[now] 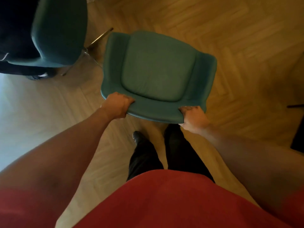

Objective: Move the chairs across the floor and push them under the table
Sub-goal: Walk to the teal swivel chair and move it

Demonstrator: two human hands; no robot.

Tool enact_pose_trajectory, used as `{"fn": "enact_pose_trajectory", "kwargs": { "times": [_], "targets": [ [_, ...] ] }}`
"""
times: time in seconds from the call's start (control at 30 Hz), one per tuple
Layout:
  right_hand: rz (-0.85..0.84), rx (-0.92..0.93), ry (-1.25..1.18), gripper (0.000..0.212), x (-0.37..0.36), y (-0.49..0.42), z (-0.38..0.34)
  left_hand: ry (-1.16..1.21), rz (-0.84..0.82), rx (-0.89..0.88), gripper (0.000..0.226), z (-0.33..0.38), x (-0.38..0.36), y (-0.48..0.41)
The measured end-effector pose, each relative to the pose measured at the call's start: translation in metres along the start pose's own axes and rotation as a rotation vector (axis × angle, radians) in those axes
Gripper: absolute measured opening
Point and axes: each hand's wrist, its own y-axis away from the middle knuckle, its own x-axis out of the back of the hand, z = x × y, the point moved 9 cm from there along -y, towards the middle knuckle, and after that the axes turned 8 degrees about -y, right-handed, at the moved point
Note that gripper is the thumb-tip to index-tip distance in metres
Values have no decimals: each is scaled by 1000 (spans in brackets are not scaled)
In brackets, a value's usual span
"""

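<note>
At the bottom of the frame is a red shirt (164, 203), and above it black trousers (144, 158) with one shoe (137, 136) stepping forward on the wooden floor (230, 30). Both arms reach up to mid-frame. The left hand (117, 105) is clenched round the near left corner of the teal chair (158, 68), fingers curled over its back rim. The right hand (194, 116) grasps the near right corner of the same rim the same way. The chair sits in the centre of the frame, seat facing away from the person. Its legs are hidden under the seat, so I cannot tell whether it is lifted or sliding.

In the upper left stands a second chair (60, 30), just beside the held one and not touching it, with nobody's hand on it. A dark shape (297, 140) at the right edge is too cut off to name. No table shows anywhere.

My reading: the task is at an early or middle stage. One chair is in hand and in transit over open floor, not yet under any table, and the second looks as if it waits its turn
</note>
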Motion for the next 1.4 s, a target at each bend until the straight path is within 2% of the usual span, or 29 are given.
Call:
{"fn": "enact_pose_trajectory", "kwargs": {
  "times": [0.13,0.27,0.4,0.57,0.83,1.03,1.17,1.4],
  "targets": [
    [37,-31,-17,46,0,-1,-3,-50,-65,-128,65,-4,5,-9],
    [-4,-83,-47,64,-8,-8,-17,-92,-79,-196,76,-23,4,-12],
    [-11,-143,-105,65,-25,-16,-44,-133,-111,-248,90,-50,20,-12],
    [-45,-255,-192,92,-45,-24,-81,-225,-144,-335,95,-82,35,-21],
    [35,-452,-371,100,-56,-46,-141,-403,-139,-554,98,-133,49,-51],
    [203,-652,-579,92,-51,-87,-205,-650,-133,-756,89,-167,96,-79],
    [311,-765,-669,85,-33,-115,-233,-788,-129,-827,81,-184,121,-108],
    [384,-857,-712,83,-19,-134,-227,-877,-105,-934,76,-172,153,-141]
  ]
}}
